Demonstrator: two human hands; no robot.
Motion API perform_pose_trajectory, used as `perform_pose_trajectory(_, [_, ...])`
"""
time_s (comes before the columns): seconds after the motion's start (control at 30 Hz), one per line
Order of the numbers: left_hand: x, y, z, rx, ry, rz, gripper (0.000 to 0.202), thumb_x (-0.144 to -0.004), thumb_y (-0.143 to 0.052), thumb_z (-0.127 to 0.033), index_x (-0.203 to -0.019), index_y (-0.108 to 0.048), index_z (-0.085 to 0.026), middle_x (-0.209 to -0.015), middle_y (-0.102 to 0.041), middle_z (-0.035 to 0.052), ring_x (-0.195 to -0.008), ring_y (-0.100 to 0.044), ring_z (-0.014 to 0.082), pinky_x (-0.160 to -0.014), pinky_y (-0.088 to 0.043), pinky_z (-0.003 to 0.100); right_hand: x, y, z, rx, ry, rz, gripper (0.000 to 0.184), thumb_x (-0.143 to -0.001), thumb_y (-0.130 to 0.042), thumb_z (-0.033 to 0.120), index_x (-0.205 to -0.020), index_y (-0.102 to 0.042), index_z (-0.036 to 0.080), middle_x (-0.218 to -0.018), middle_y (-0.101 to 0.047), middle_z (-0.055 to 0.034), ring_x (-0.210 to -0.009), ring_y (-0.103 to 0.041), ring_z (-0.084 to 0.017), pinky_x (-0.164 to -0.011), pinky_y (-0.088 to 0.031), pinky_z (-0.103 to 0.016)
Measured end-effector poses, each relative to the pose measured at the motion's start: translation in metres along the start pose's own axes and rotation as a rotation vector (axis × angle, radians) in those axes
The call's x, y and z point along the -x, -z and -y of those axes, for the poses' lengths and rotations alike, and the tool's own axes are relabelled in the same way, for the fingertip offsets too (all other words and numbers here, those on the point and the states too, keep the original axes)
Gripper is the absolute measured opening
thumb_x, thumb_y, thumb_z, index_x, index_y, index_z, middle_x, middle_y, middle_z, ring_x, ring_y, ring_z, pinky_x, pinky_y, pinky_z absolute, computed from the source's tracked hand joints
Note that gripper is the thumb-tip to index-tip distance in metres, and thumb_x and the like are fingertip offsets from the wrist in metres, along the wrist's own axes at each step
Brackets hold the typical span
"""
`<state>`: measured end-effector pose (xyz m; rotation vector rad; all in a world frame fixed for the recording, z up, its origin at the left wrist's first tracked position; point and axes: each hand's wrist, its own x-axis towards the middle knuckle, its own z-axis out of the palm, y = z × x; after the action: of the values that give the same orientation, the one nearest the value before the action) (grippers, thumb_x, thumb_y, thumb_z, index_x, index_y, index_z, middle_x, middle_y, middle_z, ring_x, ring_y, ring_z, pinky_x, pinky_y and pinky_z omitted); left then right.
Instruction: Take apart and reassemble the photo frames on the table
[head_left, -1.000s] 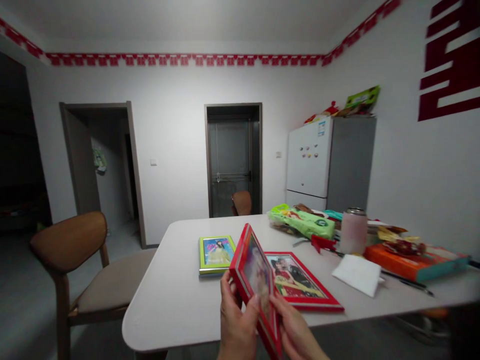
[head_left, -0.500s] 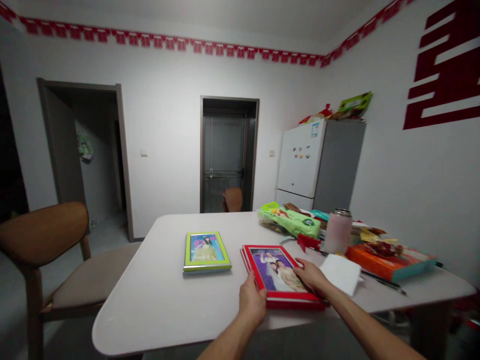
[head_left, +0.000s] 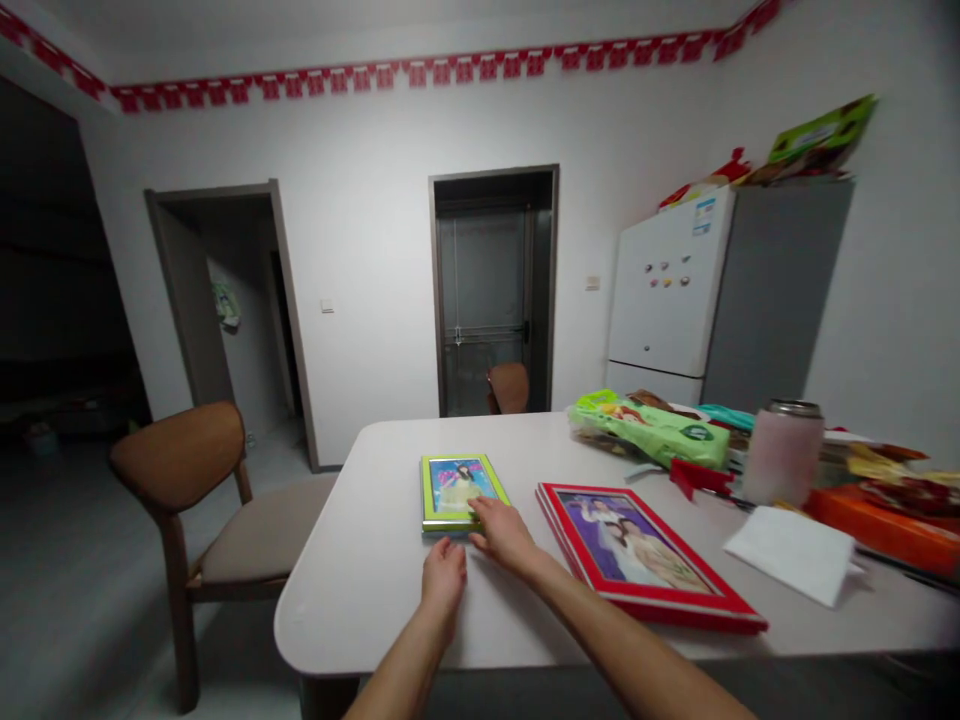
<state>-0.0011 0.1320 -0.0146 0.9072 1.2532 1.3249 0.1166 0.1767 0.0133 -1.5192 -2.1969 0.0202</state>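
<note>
A small green photo frame (head_left: 459,486) lies flat on the white table (head_left: 360,590). My right hand (head_left: 504,533) rests on its near right corner, fingers spread and lying flat. My left hand (head_left: 444,575) lies on the table just below the frame's near edge, fingers stretched toward it and touching or almost touching it. To the right lie red photo frames (head_left: 645,553), one stacked on another, with nobody's hand on them.
A white folded paper (head_left: 791,553), a pink tumbler (head_left: 781,453), a green snack bag (head_left: 651,430) and an orange box (head_left: 892,525) crowd the table's right side. A wooden chair (head_left: 196,500) stands to the left. A fridge (head_left: 712,295) stands behind.
The red frame that I held upright was laid flat on the other red frame. Both hands then left it and moved left to the green frame.
</note>
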Motion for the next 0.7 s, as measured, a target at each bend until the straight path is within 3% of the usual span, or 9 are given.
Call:
perform_pose_trajectory(0.13, [0.004,0.007,-0.003,0.170,0.017,-0.001,0.015,-0.076,-0.049,-0.020,-0.088,-0.050,-0.013,-0.064,-0.059,0.0010,-0.063,-0.060,0.0106,-0.061,-0.045,0.022,-0.001,-0.008,0.019,0.024,0.045,0.015,0.024,-0.063,-0.047,0.010,-0.085,-0.056,0.011,-0.094,-0.058,-0.0130,-0.094,-0.049,-0.024,-0.080,-0.035,-0.036])
perform_pose_trajectory(0.27, [0.015,0.010,-0.007,0.334,-0.058,0.012,0.016,-0.071,-0.055,-0.027,-0.080,-0.056,-0.014,-0.077,-0.064,0.0054,-0.073,-0.061,0.0148,-0.067,-0.046,0.025,0.028,0.001,0.028,-0.010,0.125,0.056,0.027,-0.063,-0.047,0.012,-0.089,-0.052,0.013,-0.098,-0.056,-0.0100,-0.095,-0.049,-0.020,-0.082,-0.036,-0.032])
perform_pose_trajectory(0.4, [0.044,0.012,-0.017,0.388,-0.204,-0.028,0.030,-0.064,-0.061,-0.032,-0.086,-0.058,-0.013,-0.090,-0.064,0.0080,-0.086,-0.058,0.0212,-0.075,-0.044,0.028,0.063,0.023,0.052,-0.404,0.102,0.035,0.040,-0.060,-0.049,0.012,-0.100,-0.048,0.017,-0.110,-0.052,-0.0094,-0.100,-0.048,-0.019,-0.088,-0.035,-0.034])
perform_pose_trajectory(0.53, [0.089,0.014,-0.033,0.111,-0.400,-0.049,0.037,-0.068,-0.057,-0.028,-0.100,-0.055,-0.010,-0.096,-0.062,0.0110,-0.092,-0.056,0.0234,-0.081,-0.042,0.030,0.088,0.060,0.079,-1.009,-0.074,0.033,0.047,-0.064,-0.049,0.022,-0.110,-0.044,0.020,-0.112,-0.053,-0.0084,-0.105,-0.046,-0.020,-0.089,-0.036,-0.036])
perform_pose_trajectory(0.63, [0.117,0.015,-0.036,-0.199,-0.608,0.069,0.045,-0.074,-0.048,-0.023,-0.118,-0.041,-0.012,-0.115,-0.052,0.0111,-0.105,-0.048,0.0206,-0.088,-0.039,0.029,0.104,0.086,0.089,-1.385,-0.300,-0.048,0.054,-0.070,-0.047,0.036,-0.121,-0.034,0.023,-0.115,-0.050,-0.0084,-0.107,-0.046,-0.020,-0.084,-0.041,-0.036])
perform_pose_trajectory(0.7, [0.127,0.016,-0.031,-0.407,-0.757,0.167,0.049,-0.074,-0.045,-0.019,-0.122,-0.036,-0.012,-0.123,-0.044,0.0113,-0.112,-0.041,0.0201,-0.093,-0.035,0.029,0.115,0.096,0.088,-1.505,-0.402,-0.103,0.061,-0.071,-0.047,0.044,-0.125,-0.027,0.026,-0.115,-0.051,-0.0078,-0.104,-0.049,-0.021,-0.080,-0.043,-0.035])
